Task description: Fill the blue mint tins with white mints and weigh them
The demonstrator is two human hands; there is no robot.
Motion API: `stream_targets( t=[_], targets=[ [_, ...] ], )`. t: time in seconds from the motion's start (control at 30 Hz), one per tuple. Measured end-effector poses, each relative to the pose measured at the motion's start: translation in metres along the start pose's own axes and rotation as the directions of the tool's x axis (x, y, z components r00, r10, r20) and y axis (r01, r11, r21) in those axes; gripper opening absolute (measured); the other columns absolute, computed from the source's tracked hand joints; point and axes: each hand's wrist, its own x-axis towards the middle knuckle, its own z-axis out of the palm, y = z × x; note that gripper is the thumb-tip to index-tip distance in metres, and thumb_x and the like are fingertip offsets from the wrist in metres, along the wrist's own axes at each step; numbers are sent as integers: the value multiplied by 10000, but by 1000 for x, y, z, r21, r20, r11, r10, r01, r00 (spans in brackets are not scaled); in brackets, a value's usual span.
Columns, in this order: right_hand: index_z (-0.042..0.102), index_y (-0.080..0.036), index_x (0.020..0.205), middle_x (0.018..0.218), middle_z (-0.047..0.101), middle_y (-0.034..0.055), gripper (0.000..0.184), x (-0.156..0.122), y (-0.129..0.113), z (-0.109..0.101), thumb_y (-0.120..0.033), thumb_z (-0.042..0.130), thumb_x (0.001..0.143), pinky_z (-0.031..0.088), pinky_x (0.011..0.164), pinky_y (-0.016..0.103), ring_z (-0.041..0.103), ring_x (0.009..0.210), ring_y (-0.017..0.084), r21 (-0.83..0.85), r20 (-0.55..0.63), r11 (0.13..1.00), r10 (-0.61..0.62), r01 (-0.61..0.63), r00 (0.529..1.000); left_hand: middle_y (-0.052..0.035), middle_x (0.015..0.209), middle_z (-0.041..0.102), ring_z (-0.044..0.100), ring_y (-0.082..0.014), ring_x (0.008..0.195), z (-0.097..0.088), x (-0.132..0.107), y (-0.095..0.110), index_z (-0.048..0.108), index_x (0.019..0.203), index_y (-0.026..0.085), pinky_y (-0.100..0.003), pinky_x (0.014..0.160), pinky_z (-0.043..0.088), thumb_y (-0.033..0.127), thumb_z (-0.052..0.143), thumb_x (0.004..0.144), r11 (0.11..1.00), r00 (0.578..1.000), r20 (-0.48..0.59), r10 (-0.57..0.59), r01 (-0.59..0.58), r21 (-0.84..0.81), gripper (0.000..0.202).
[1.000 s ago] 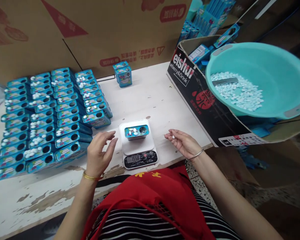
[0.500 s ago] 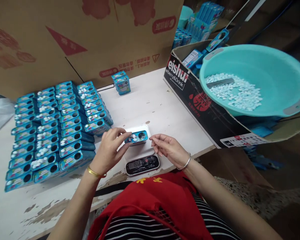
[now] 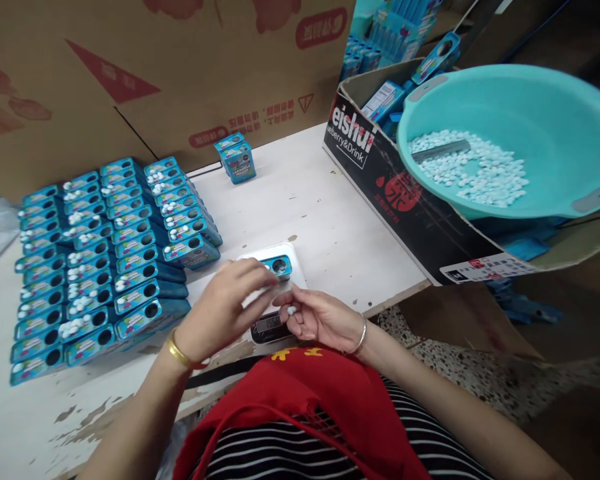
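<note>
One blue tin (image 3: 281, 265) — on the white scale (image 3: 298, 264), partly hidden by the left hand (image 3: 233, 295). Its fingers: bent, blurred; I cannot tell whether they hold anything. Right hand (image 3: 326, 321): fingers curled around a white pellet (image 3: 291, 311). Turquoise basin (image 3: 555, 143) — at right, more pellets inside.

The bare left forearm (image 3: 140, 393) slants up and inward to a wrist ringed by a smooth gold-coloured bangle (image 3: 179, 352). The left hand (image 3: 235, 293) turns its back upward, its bent, blurred fingers stretching toward the other hand. The bare right forearm (image 3: 445, 393) comes in low from the right, a thin silver-coloured bangle (image 3: 363, 333) at its wrist. The right hand (image 3: 320, 317) is half turned up, fingers curled inward, fingertips close by the left's; whether they touch is unclear.
</note>
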Motion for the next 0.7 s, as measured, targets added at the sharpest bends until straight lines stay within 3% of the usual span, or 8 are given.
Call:
stream_targets(
  t=[0.1, 0.27, 0.37, 0.47, 0.7],
  targets=[
    [623, -157, 893, 737, 566, 6, 325, -6, -3, 2, -477, 638, 836, 270, 387, 168, 467, 529, 49, 97, 18, 995, 17, -19, 1000, -44, 1004, 650, 583, -165, 918, 2, 3, 10, 603, 1089, 220, -323, 796, 404, 285, 511, 937, 995, 995, -7, 97, -96, 29, 189],
    [658, -136, 942, 764, 568, 7, 244, -19, -13, -26, -338, 684, 808, 255, 385, 160, 423, 526, 33, 15, -204, 990, -133, 139, 970, -63, 1037, 632, 589, -183, 967, 2, -2, -20, 595, 1142, 218, -348, 825, 444, 268, 543, 918, 995, 952, -304, -47, 71, 69, 236],
    [664, -147, 930, 740, 561, -10, 240, -25, -16, -52, -311, 722, 764, 283, 403, 149, 452, 535, 36, 7, -351, 979, -190, 205, 917, -80, 1090, 630, 587, -206, 1001, 9, -10, -38, 584, 1181, 233, -376, 850, 454, 264, 569, 899, 988, 959, -283, -15, 58, 146, 284],
    [670, -151, 910, 716, 560, -19, 242, -29, -15, -70, -292, 746, 729, 291, 403, 143, 457, 529, 38, 35, -441, 972, -195, 233, 876, -111, 1216, 601, 568, -242, 1082, 22, -19, -43, 547, 1246, 256, -420, 894, 448, 261, 603, 874, 976, 971, -238, 38, 15, 217, 377],
    [679, -145, 888, 706, 569, -13, 238, -21, -6, -82, -296, 755, 719, 286, 399, 141, 459, 522, 40, 39, -447, 975, -177, 217, 877, -120, 1257, 579, 551, -252, 1135, 34, -30, -38, 521, 1294, 283, -446, 945, 451, 221, 637, 841, 973, 932, -361, 24, 61, 224, 472]
  ],
)
